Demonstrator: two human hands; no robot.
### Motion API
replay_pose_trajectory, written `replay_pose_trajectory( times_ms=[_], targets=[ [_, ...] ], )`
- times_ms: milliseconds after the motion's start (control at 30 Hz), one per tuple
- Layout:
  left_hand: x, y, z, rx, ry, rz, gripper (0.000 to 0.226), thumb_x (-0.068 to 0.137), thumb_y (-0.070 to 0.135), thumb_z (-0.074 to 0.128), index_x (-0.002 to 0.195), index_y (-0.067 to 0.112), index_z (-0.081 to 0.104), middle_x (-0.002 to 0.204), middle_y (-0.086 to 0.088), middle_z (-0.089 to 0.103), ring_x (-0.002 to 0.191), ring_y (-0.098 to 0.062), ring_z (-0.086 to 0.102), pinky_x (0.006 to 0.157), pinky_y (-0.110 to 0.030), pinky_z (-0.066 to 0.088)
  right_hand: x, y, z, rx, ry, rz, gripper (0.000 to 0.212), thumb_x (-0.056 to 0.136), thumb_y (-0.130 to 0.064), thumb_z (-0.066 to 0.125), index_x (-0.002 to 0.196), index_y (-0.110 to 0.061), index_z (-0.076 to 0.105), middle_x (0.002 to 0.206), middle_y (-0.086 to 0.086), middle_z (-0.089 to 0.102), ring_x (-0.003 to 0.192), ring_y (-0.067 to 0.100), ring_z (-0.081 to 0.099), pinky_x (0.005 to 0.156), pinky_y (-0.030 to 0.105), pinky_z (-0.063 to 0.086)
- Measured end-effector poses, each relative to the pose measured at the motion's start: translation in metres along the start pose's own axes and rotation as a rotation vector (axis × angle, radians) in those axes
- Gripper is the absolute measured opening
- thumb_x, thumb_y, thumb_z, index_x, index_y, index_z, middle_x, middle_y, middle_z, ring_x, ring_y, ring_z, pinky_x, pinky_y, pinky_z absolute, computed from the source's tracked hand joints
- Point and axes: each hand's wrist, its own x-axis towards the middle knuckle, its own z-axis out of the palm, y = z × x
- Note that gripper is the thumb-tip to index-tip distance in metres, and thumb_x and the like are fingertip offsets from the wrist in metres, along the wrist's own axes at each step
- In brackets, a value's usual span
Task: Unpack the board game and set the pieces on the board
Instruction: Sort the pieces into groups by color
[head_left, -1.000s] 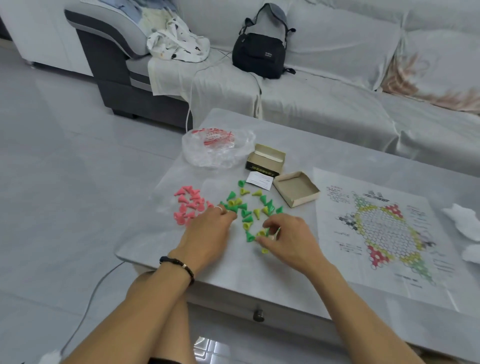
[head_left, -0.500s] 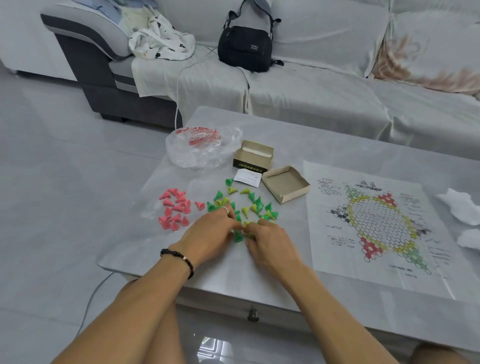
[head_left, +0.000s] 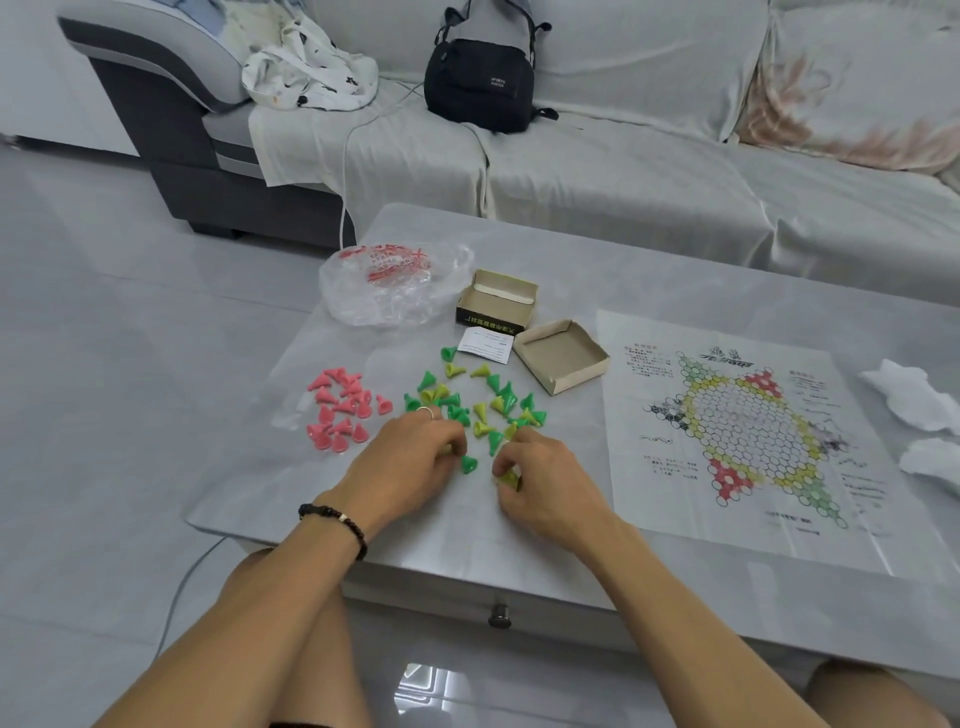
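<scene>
Fingers (head_left: 506, 460) of right hand (head_left: 545, 486) pinch glossy plastic cones (head_left: 511, 475).

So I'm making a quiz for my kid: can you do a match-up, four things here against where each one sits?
Things:
1. pink pieces
2. board sheet
3. black bag
4. plastic bag

Places:
A. on the sofa
B. table's right part
C. table's far left corner
D. table's left edge, left of the green pieces

Pairs: 1-D, 2-B, 3-A, 4-C

Grey table (head_left: 649, 291): paper board (head_left: 737, 436), pieces (head_left: 483, 405), boxes (head_left: 496, 301).
</scene>
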Motion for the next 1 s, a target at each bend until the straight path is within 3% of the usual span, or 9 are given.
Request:
replay_pose_trajectory(
  times_ms=[133, 233, 400, 633, 800, 900, 1000],
  targets=[
    [-0.008, 0.025, 0.008, -0.099, -0.065, 0.049, 0.013, 0.087, 0.016, 0.063, 0.097, 0.024, 0.064, 0.089, 0.008, 0.058, 0.079, -0.009, 0.053, 0.075, -0.028, 0.048, -0.016, 0.017, -0.008, 0.069, -0.025, 0.031, 0.012, 0.081, -0.011, 0.061, 0.09, -0.015, 0.069, 0.099, -0.002, 0.056, 0.078, 0.014, 0.052, 0.071, 0.021, 0.038],
    [-0.007, 0.043, 0.023, -0.096, -0.107, 0.016, 0.022, 0.088, 0.023, 0.064, 0.111, 0.022, 0.063, 0.101, 0.004, 0.062, 0.091, -0.013, 0.057, 0.081, -0.024, 0.046, -0.027, 0.034, -0.014, 0.104, -0.009, 0.1, 0.009, 0.08, -0.014, 0.064, 0.087, -0.019, 0.067, 0.098, -0.002, 0.055, 0.077, 0.012, 0.053, 0.07, 0.02, 0.038],
    [-0.001, 0.058, 0.039, -0.107, -0.038, -0.004, 0.025, 0.086, 0.029, 0.068, 0.109, 0.019, 0.066, 0.105, 0.001, 0.064, 0.096, -0.017, 0.058, 0.085, -0.028, 0.047, -0.033, 0.046, -0.015, 0.195, 0.019, 0.143, 0.01, 0.08, -0.017, 0.068, 0.081, -0.024, 0.062, 0.098, -0.003, 0.054, 0.077, 0.01, 0.054, 0.07, 0.017, 0.038],
    [-0.001, 0.053, 0.034, -0.152, -0.063, -0.031, 0.035, 0.083, 0.033, 0.071, 0.116, 0.02, 0.065, 0.101, 0.003, 0.063, 0.086, -0.01, 0.059, 0.082, -0.027, 0.049, -0.031, 0.054, -0.014, 0.206, 0.025, 0.101, 0.033, 0.08, -0.023, 0.07, 0.111, -0.021, 0.061, 0.102, -0.003, 0.057, 0.076, 0.006, 0.049, 0.073, 0.018, 0.038],
    [0.013, 0.043, 0.011, -0.139, 0.061, -0.052, 0.025, 0.088, 0.032, 0.065, 0.109, 0.021, 0.068, 0.097, 0.009, 0.064, 0.079, -0.007, 0.058, 0.078, -0.03, 0.05, -0.011, 0.057, -0.024, 0.164, 0.143, 0.103, 0.025, 0.089, -0.029, 0.062, 0.113, -0.02, 0.063, 0.098, -0.005, 0.06, 0.083, 0.011, 0.054, 0.08, 0.03, 0.048],
    [0.031, 0.036, 0.006, -0.032, 0.094, -0.084, 0.027, 0.088, 0.024, 0.062, 0.115, 0.022, 0.065, 0.104, 0.005, 0.062, 0.091, -0.013, 0.059, 0.079, -0.031, 0.05, 0.008, 0.049, -0.026, 0.112, 0.133, 0.051, 0.03, 0.087, -0.022, 0.062, 0.116, -0.021, 0.061, 0.104, -0.002, 0.058, 0.088, 0.013, 0.055, 0.084, 0.034, 0.049],
    [0.045, 0.03, 0.009, 0.09, 0.009, -0.092, 0.031, 0.089, 0.022, 0.058, 0.119, 0.024, 0.061, 0.109, 0.003, 0.06, 0.1, -0.02, 0.058, 0.081, -0.037, 0.05, 0.024, 0.038, -0.023, 0.013, 0.087, 0.01, 0.038, 0.086, -0.021, 0.057, 0.123, -0.027, 0.056, 0.115, 0.0, 0.054, 0.097, 0.023, 0.059, 0.082, 0.038, 0.049]
  ],
)
